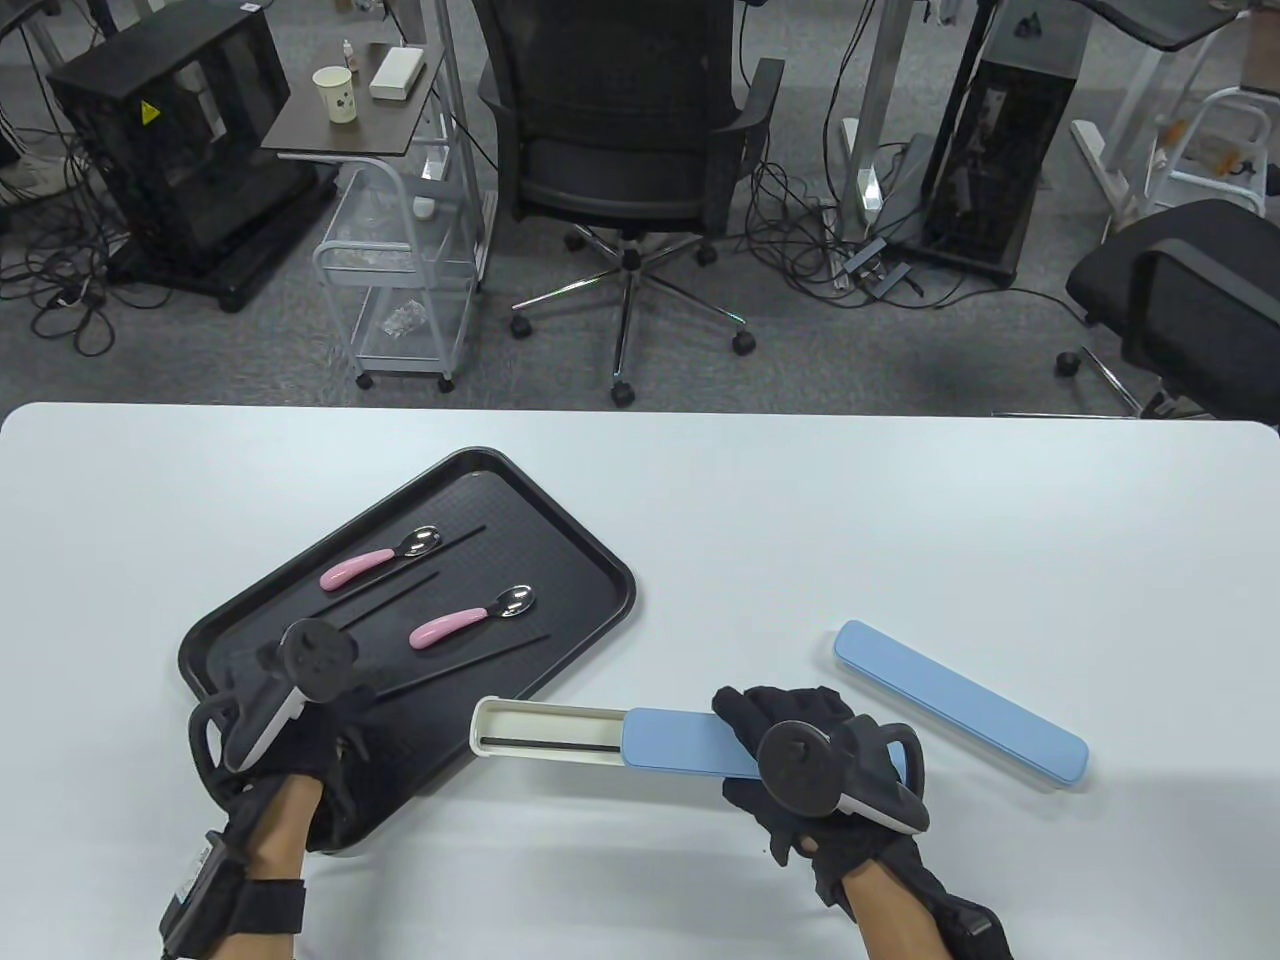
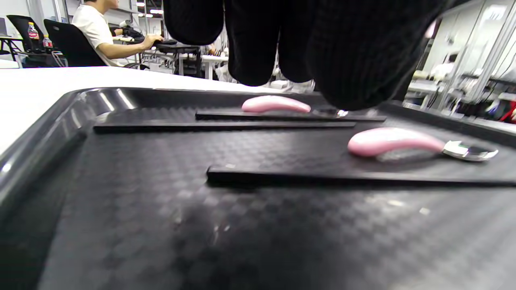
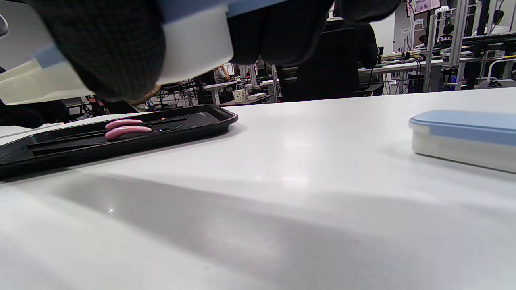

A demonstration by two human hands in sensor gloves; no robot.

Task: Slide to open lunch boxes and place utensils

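Risk, left to right: left hand (image 1: 300,735) hovers over the tray (image 1: 600,570) near a chopstick (image 2: 354,179); fingers hang down, grip holding nothing, spread unclear. The thin stick could roll off a pinch. Right hand (image 1: 810,770) grips the half-open lunch box (image 1: 610,740), one chopstick inside; tilting could spill it. Second box (image 1: 960,715) sits closed on the surface
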